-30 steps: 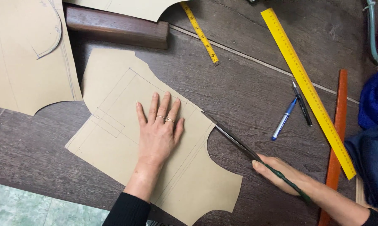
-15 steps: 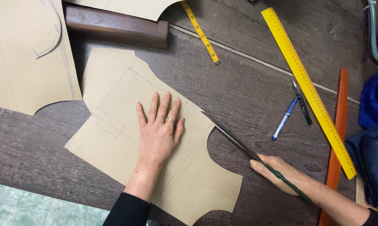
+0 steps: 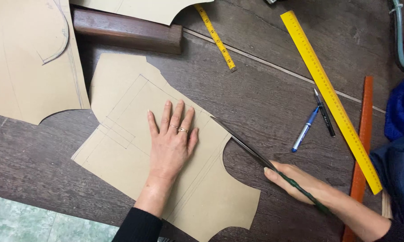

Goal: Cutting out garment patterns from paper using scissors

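A tan paper pattern piece (image 3: 121, 112) with pencil lines lies flat on the dark wooden table (image 3: 264, 98). My left hand (image 3: 170, 141) rests palm down on its middle, fingers spread. My right hand (image 3: 296, 181) grips the green handles of long dark scissors (image 3: 244, 143). Their blades look closed and point up-left, with the tip at the pattern's right edge, close to my left fingertips.
A larger tan pattern sheet (image 3: 27, 67) lies at the left, a dark wooden block (image 3: 128, 33) behind. A yellow tape measure (image 3: 217, 38), long yellow ruler (image 3: 329, 96), orange ruler (image 3: 362, 148), blue pen (image 3: 305, 130) and black pen (image 3: 323, 112) lie on the right. Blue fabric (image 3: 401, 148) sits at the right edge.
My right hand and the scissors have shifted very slightly left. The left hand and the pattern have stayed put.
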